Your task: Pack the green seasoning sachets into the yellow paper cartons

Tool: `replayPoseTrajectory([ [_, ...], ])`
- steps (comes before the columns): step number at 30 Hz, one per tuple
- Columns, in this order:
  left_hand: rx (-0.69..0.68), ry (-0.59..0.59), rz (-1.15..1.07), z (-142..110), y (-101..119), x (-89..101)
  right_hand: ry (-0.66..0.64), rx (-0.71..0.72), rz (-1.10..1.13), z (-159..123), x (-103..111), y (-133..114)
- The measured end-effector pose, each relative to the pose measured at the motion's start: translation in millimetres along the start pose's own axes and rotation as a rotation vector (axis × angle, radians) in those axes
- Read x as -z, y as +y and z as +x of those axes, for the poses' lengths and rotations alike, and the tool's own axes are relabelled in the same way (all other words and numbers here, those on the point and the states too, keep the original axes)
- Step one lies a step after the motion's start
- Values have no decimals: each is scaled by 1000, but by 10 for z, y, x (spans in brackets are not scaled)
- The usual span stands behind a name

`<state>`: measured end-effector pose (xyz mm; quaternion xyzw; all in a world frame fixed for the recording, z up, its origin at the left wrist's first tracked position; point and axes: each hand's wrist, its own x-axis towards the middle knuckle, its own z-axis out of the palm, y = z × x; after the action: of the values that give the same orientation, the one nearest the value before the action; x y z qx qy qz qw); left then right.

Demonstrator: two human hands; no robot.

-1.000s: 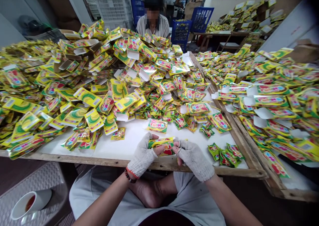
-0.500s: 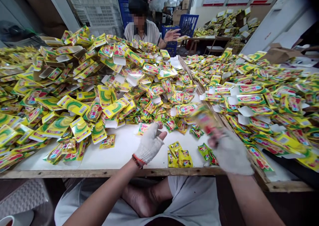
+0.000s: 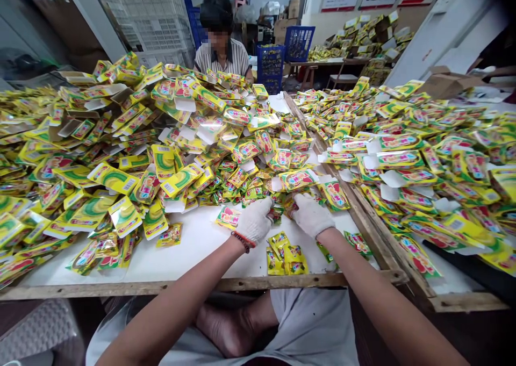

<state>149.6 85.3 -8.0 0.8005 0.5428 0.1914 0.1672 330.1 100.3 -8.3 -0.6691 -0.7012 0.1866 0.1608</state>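
My left hand (image 3: 255, 221), in a white fingerless knit glove, reaches the front of a heap of small candy packets (image 3: 242, 180). Its fingers are curled over the packets, and what lies in them is hidden. Opposite, my gloved right hand (image 3: 313, 215) has its fingers bent round a small candy packet (image 3: 287, 203) at the heap's edge. A yellow carton (image 3: 334, 193) with an open white flap lies just beyond my right hand. Another carton (image 3: 228, 217) is beside my left hand. Several yellow packets (image 3: 287, 254) lie between my forearms, and a green packet (image 3: 358, 242) is right of my right wrist.
Yellow cartons (image 3: 108, 178) are piled high on the left. Past a wooden divider (image 3: 355, 205), more cartons (image 3: 411, 156) cover the right side. A wooden rail (image 3: 161, 286) edges the table in front. Across sits a person (image 3: 221, 54) near blue crates (image 3: 270, 67).
My right hand has let go of a carton near the divider and moved left to the packets. My left hand has shifted slightly right. The person opposite has lowered a raised hand.
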Motion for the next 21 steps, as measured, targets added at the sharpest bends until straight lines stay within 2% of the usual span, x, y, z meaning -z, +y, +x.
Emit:
replayPoseTrajectory([
  [4,84,56,-256,-368,-75,187,-67,-19,-64,3,12,28],
  [7,195,68,-477,-564,-140,335,-48,-2,-63,-131,54,4],
  [8,224,58,-518,-607,-159,372,-34,5,-16,-201,65,-21],
  [10,270,18,-599,-665,-187,415,-85,20,171,-364,77,-100],
  [13,289,-95,-796,-716,-189,403,-213,71,421,-584,61,-279],
  [17,283,-195,-959,-787,-170,318,-81,144,354,-716,-13,-486],
  [21,278,-229,-911,-859,-165,266,-101,177,364,-757,-106,-522],
])
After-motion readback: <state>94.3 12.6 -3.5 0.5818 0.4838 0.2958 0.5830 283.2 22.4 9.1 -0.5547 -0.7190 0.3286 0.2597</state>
